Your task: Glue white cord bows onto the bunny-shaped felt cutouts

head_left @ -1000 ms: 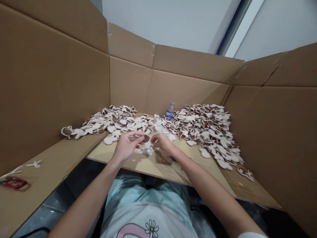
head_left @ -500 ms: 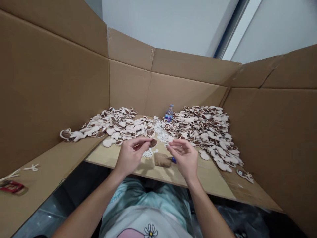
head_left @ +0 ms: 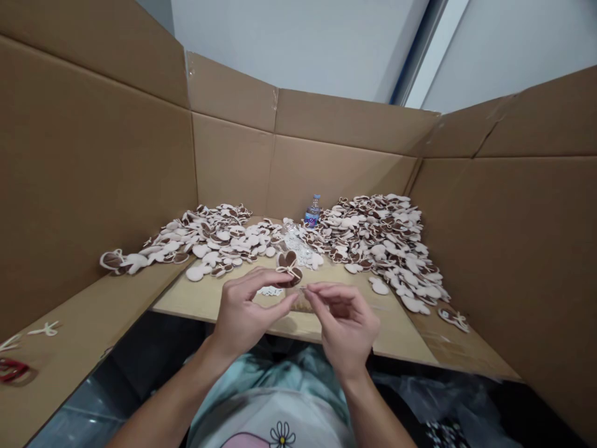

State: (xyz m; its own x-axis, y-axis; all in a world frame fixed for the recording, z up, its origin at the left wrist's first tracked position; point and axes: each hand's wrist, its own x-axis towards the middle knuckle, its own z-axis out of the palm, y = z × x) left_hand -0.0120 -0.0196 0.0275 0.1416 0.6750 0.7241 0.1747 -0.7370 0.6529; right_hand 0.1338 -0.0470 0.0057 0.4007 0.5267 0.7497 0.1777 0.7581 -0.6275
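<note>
A brown rabbit-head-shaped felt piece [head_left: 290, 267] with a cream bow is held upright between the fingers of my left hand [head_left: 252, 305]. Close beside it on the right, my right hand [head_left: 345, 320] pinches something too small to make out, its fingertips near my left thumb. Beneath the hands, a brown block [head_left: 303, 303] lies on the pale board [head_left: 396, 333], partly hidden. Small white pieces [head_left: 270, 290] are scattered just behind my left hand, and more white pieces [head_left: 301, 249] lie in a clear bag farther back.
Heaps of white and brown felt pieces stand at left [head_left: 224, 236] and right [head_left: 387, 236]. A water bottle [head_left: 313, 211] is between them. Cardboard walls [head_left: 345, 130] surround the board. A red tool [head_left: 13, 369] and cream bows [head_left: 44, 328] lie at far left.
Both hands have come closer together, and the felt piece is now raised with its bow facing me. My right hand has moved down and its fingers have closed. The view has shifted slightly.
</note>
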